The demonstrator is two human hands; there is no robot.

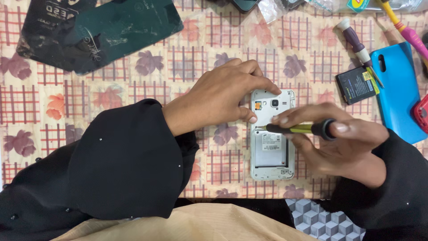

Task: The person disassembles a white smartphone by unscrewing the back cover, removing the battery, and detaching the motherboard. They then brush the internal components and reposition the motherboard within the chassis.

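While left hand (223, 96) steadies phone (273, 151), right hand (339, 143) grips screwdriver (303, 128).

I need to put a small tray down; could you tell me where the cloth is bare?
Bare cloth lies left of the left hand, below the dark back covers. A smaller patch lies above the white phone. The right side is crowded: battery, blue case, purple screwdriver.

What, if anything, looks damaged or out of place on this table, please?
The white phone lies face down with its back cover off, battery bay bare. Its likely battery sits apart beside the blue case. Nothing looks spilled or broken.
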